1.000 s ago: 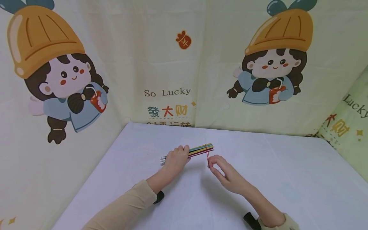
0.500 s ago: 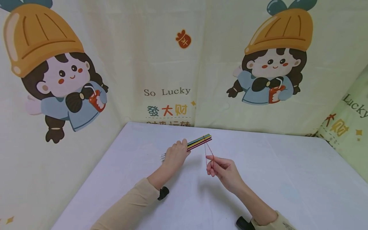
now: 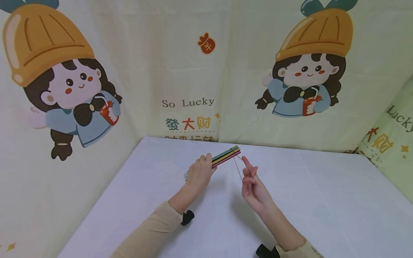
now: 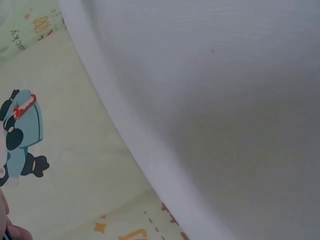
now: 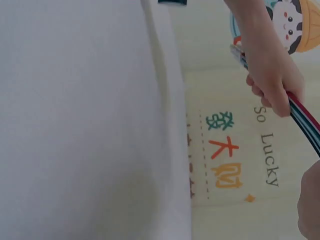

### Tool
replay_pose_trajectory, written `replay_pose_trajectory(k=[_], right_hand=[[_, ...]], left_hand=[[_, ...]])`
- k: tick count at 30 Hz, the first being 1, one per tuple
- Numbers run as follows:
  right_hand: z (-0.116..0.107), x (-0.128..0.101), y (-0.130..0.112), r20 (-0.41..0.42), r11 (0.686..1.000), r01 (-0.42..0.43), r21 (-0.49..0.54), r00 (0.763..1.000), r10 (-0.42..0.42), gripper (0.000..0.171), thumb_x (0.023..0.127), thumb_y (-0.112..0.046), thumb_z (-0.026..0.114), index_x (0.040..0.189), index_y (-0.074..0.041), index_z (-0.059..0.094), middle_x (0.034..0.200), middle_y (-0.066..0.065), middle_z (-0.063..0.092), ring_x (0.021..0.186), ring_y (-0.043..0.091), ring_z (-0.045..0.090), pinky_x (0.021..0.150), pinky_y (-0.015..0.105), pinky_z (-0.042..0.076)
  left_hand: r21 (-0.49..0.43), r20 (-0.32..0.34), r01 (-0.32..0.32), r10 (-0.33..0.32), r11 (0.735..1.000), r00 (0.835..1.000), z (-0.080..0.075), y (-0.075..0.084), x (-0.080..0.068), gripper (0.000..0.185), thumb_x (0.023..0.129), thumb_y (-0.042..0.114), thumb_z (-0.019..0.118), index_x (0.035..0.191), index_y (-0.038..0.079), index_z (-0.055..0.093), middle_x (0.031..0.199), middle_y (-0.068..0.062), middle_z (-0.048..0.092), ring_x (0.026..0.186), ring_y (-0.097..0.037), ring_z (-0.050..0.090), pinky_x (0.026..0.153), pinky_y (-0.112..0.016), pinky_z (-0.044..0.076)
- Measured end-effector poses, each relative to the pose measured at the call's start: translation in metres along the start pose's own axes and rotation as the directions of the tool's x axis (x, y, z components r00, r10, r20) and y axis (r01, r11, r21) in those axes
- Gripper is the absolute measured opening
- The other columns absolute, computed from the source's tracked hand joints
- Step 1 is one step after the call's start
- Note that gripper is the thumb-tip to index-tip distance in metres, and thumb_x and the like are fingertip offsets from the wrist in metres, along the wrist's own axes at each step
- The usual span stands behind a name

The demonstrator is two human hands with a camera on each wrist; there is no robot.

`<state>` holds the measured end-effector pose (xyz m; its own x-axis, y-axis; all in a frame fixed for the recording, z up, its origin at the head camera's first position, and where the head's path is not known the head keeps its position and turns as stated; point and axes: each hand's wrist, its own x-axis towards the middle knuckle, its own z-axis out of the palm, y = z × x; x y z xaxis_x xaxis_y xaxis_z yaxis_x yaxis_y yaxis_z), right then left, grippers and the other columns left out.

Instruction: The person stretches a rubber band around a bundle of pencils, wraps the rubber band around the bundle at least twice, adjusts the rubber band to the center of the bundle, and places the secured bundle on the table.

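Plastic, thin and brightly coloured: I read the bundle of long straight sticks [image 3: 226, 156] as pens or straws, very light and stiff along their length but free to slide against one another. My left hand [image 3: 200, 172] has its fingers curled round the bundle near its middle, holding it tilted above the white tablecloth [image 3: 322, 200], far end higher. A thin red rubber band [image 3: 238, 167] runs from that far end down to my right hand [image 3: 253, 186], whose fingers pinch it taut. I judge the band soft, stretchy and liable to snap back or slip off the tips, so the firm hold belongs on the bundle's middle, with the band hooked well over a fingertip.

From the right wrist view I see the left hand and the striped sticks [image 5: 305, 122] against the printed cartoon backdrop [image 5: 225, 150], but the band is too fine to make out. How many sticks there are, and whether the band already loops round them, I cannot tell. The left wrist view shows only cloth and backdrop.
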<state>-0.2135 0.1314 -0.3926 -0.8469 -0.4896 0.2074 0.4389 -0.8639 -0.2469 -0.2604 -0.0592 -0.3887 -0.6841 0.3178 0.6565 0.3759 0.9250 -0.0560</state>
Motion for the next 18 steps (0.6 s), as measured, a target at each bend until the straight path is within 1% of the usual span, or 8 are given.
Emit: replay_pose_trajectory(k=[2, 3, 4, 6, 8, 11, 14, 18], right_hand=[[0.006, 0.0, -0.008, -0.061, 0.991, -0.004, -0.136, 0.998, -0.004, 0.044, 0.097, -0.031, 0.028, 0.121, -0.012, 0.059, 0.096, 0.004, 0.063, 0.062, 0.003, 0.061, 0.066, 0.01, 0.047], [0.009, 0.0, -0.012, -0.101, 0.976, -0.008, -0.217, 0.995, -0.014, 0.042, 0.097, -0.03, 0.03, 0.119, -0.011, 0.06, 0.097, 0.003, 0.063, 0.06, 0.002, 0.06, 0.065, 0.01, 0.047], [0.013, 0.0, -0.016, -0.137, 0.952, -0.02, -0.306, 0.99, -0.024, 0.039, 0.097, -0.029, 0.032, 0.116, -0.009, 0.06, 0.099, 0.003, 0.064, 0.06, 0.001, 0.061, 0.065, 0.011, 0.048], [0.02, 0.001, -0.024, -0.204, 0.879, -0.052, -0.474, 0.978, -0.052, 0.034, 0.097, -0.027, 0.036, 0.111, -0.008, 0.06, 0.1, 0.002, 0.065, 0.057, 0.0, 0.059, 0.063, 0.011, 0.048], [0.025, 0.002, -0.03, -0.245, 0.773, -0.095, -0.627, 0.966, -0.08, 0.028, 0.096, -0.027, 0.041, 0.107, -0.009, 0.059, 0.098, 0.001, 0.067, 0.054, 0.0, 0.056, 0.063, 0.012, 0.048], [0.031, 0.003, -0.037, -0.261, 0.59, -0.15, -0.794, 0.959, -0.108, 0.021, 0.095, -0.026, 0.047, 0.102, -0.012, 0.06, 0.092, 0.001, 0.068, 0.052, 0.001, 0.053, 0.063, 0.014, 0.049], [0.033, 0.005, -0.04, -0.261, 0.428, -0.181, -0.885, 0.956, -0.136, 0.017, 0.093, -0.022, 0.051, 0.099, -0.011, 0.063, 0.086, 0.001, 0.067, 0.051, 0.004, 0.054, 0.064, 0.019, 0.05], [0.034, 0.009, -0.037, -0.276, 0.246, -0.221, -0.944, 0.936, -0.219, 0.028, 0.09, -0.022, 0.058, 0.105, 0.001, 0.06, 0.079, 0.001, 0.064, 0.05, 0.007, 0.054, 0.063, 0.024, 0.052]], left_hand=[[0.049, -0.059, -0.051, 0.054, 0.998, 0.997, 0.001, -0.001, -0.001, 0.039, 0.074, 0.03, 0.076, 0.079, 0.005, 0.047, 0.063, -0.006, 0.051, 0.049, -0.015, 0.052, 0.039, -0.023, 0.042], [0.073, -0.086, -0.078, 0.084, 0.994, 0.993, 0.0, -0.002, -0.002, 0.04, 0.073, 0.031, 0.077, 0.079, 0.005, 0.047, 0.063, -0.005, 0.051, 0.049, -0.014, 0.051, 0.039, -0.023, 0.041], [0.095, -0.11, -0.102, 0.112, 0.99, 0.988, 0.0, -0.003, -0.002, 0.04, 0.072, 0.032, 0.077, 0.079, 0.005, 0.047, 0.064, -0.005, 0.051, 0.048, -0.013, 0.05, 0.039, -0.022, 0.04], [0.138, -0.143, -0.151, 0.17, 0.979, 0.975, -0.002, -0.004, -0.003, 0.043, 0.07, 0.034, 0.078, 0.08, 0.005, 0.048, 0.065, -0.004, 0.051, 0.048, -0.012, 0.049, 0.039, -0.02, 0.039], [0.167, -0.163, -0.191, 0.218, 0.967, 0.962, -0.003, -0.006, -0.003, 0.044, 0.069, 0.035, 0.079, 0.08, 0.006, 0.049, 0.065, -0.004, 0.051, 0.048, -0.012, 0.048, 0.039, -0.02, 0.038], [0.2, -0.179, -0.248, 0.284, 0.948, 0.942, -0.005, -0.008, -0.004, 0.045, 0.067, 0.037, 0.08, 0.08, 0.005, 0.05, 0.066, -0.004, 0.051, 0.049, -0.012, 0.049, 0.04, -0.02, 0.038], [0.228, -0.187, -0.299, 0.344, 0.926, 0.92, -0.006, -0.009, -0.004, 0.044, 0.067, 0.038, 0.08, 0.08, 0.006, 0.052, 0.066, -0.004, 0.051, 0.05, -0.013, 0.049, 0.041, -0.02, 0.038], [0.26, -0.181, -0.334, 0.385, 0.906, 0.905, -0.006, -0.007, -0.004, 0.043, 0.069, 0.039, 0.078, 0.081, 0.008, 0.051, 0.066, -0.004, 0.052, 0.052, -0.013, 0.051, 0.042, -0.02, 0.038]])
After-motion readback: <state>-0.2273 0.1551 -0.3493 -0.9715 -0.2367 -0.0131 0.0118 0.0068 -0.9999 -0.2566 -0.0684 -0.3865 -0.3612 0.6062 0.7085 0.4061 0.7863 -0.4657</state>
